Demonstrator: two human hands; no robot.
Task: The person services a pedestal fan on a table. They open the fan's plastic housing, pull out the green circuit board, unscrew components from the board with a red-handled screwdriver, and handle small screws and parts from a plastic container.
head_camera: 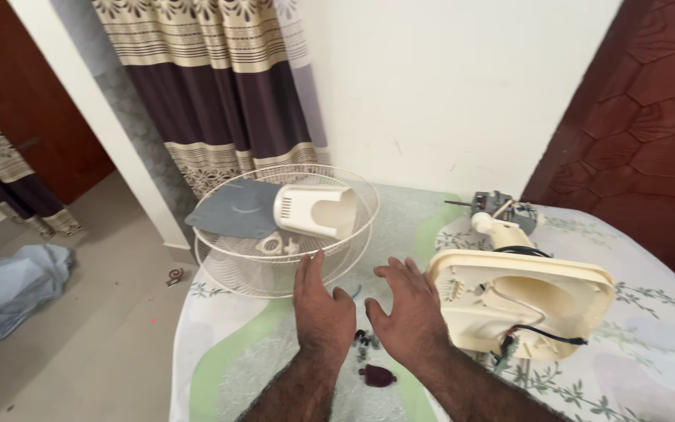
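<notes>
My left hand (320, 306) and my right hand (405, 311) hover side by side over the table (228, 352), palms down, fingers spread, holding nothing. Just beyond my left hand lies a white wire fan guard (287, 223) holding a grey fan blade (236, 209), a cream motor cover (316, 211) and small white rings. An overturned cream fan base (521, 301) with black wires lies right of my right hand, and the fan motor (501, 211) sits behind it. Small dark parts (365, 340) and a maroon knob (376, 377) lie between my wrists.
The table has a floral cloth under clear plastic and stands against a white wall. A patterned curtain (220, 94) hangs behind the guard. A wooden door (650, 133) is at right. A crumpled blue-grey cloth (9, 285) lies on the floor at left.
</notes>
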